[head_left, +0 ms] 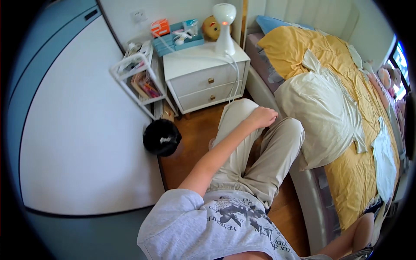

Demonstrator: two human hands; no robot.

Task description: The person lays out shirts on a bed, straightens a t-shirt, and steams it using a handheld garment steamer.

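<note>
My left hand (263,117) rests over the gap between my knees, at the inner side of the left one. Its fingers are curled in, and nothing shows in them. Beige trousers (277,149) cover my bent legs. At the lower right my bent right arm (346,240) lies close to the bed's edge, while the hand itself is out of sight. Nearest to my left hand on the bed is a large cream pillow (318,119), rumpled, on top of a yellow quilt (346,182).
A white nightstand (203,73) carries a white lamp-like device (224,30) and a teal organizer (184,45). Left of it stands a white rack (141,78), with a black bin (162,138) on the wooden floor (190,130). A pale blue garment (384,158) lies on the quilt.
</note>
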